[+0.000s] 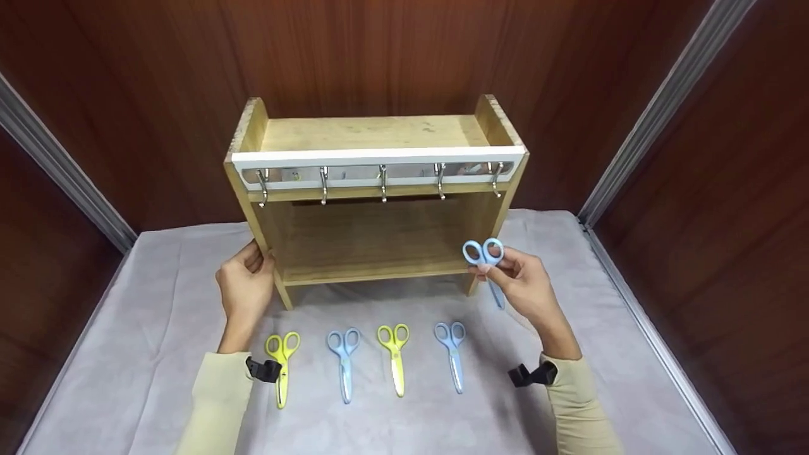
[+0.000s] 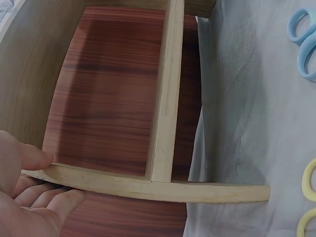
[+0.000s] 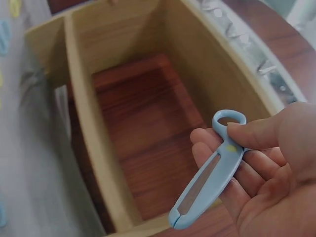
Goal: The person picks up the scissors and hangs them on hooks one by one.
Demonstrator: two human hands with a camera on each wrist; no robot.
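Observation:
A pair of blue scissors (image 1: 483, 260) is pinched in my right hand (image 1: 531, 287), handle loops up and blade down, in front of the shelf's right leg. The right wrist view shows the thumb on the blue scissors (image 3: 210, 177) below one loop, fingers behind. My left hand (image 1: 246, 284) grips the left side panel of the wooden shelf (image 1: 379, 275); in the left wrist view the thumb and fingers straddle its edge (image 2: 98, 181). Several double metal hooks (image 1: 383, 183) line the white strip along the shelf's upper front, with nothing hanging on them.
On the grey cloth (image 1: 177, 379) before the shelf lie yellow scissors (image 1: 282, 370), blue scissors (image 1: 345, 363), another yellow pair (image 1: 395, 360) and another blue pair (image 1: 452, 357), in a row. Brown wood-grain panels (image 1: 379, 57) stand behind and at both sides.

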